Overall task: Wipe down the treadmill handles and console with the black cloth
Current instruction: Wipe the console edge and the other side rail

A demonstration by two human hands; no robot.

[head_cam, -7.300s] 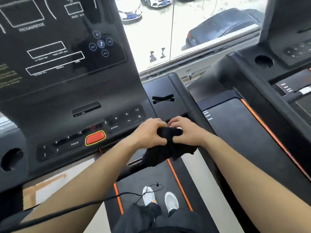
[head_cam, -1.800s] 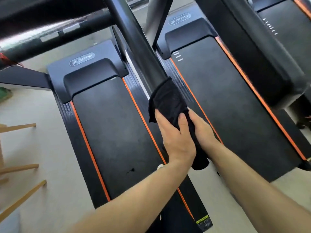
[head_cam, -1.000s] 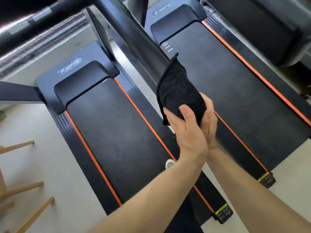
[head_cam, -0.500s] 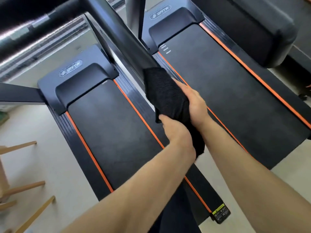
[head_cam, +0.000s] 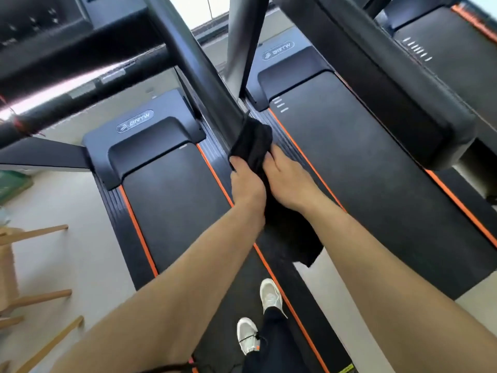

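Seen from above: a sloping black handle (head_cam: pixel 204 76) runs from the top of the frame down to the centre. There the cloth (head_cam: pixel 254 142) is wrapped round it. Both hands grip it at that spot. The left hand (head_cam: pixel 246 184) has its fingers curled on the cloth's left edge, and the right hand (head_cam: pixel 286 179) is curled round its right side. A loose tail of cloth hangs below, between the forearms.

The wrap seems near the handle's lower end, so a hard downward pull could slide it off, and the cloth might drop onto the belt (head_cam: pixel 174 205). The dangling tail could also brush the deck and carry grit back up.

Writing: a "BRTW" logo (head_cam: pixel 135 124) sits on the motor cover at centre left, and the same logo is on the neighbouring cover, upper centre. The console (head_cam: pixel 40 20), upper left, is blurred — nothing readable. A yellow label (head_cam: pixel 345 368) at the bottom edge is too small to read.
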